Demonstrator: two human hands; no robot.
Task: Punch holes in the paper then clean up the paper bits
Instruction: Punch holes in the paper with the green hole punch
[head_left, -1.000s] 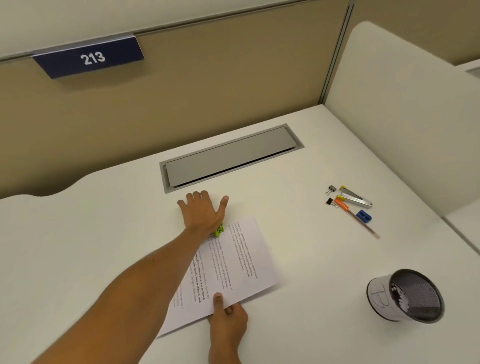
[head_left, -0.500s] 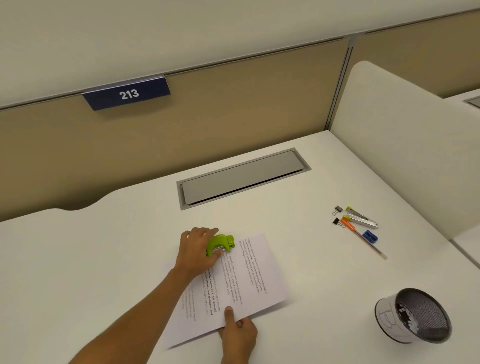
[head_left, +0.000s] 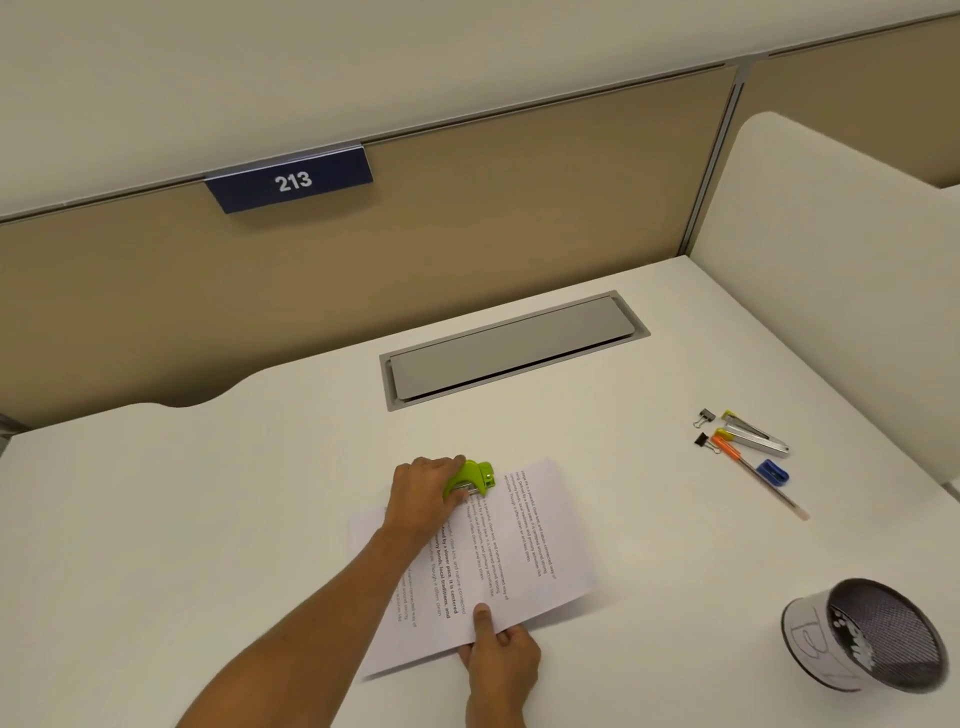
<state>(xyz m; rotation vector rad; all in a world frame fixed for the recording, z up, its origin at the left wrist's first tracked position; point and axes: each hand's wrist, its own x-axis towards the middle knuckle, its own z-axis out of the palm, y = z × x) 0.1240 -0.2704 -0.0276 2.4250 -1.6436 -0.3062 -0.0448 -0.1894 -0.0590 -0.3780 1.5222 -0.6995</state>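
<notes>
The left hand (head_left: 423, 496) is gripping a lime-green plastic hole punch (head_left: 470, 480) at the far edge of a printed white paper sheet (head_left: 498, 561), while the right hand (head_left: 501, 662) is pinching the sheet's near edge.

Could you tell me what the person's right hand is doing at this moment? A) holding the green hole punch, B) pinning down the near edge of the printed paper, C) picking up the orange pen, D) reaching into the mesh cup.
B: the right hand presses its thumb on the near edge of the paper, while the left hand grips the green hole punch.
</notes>
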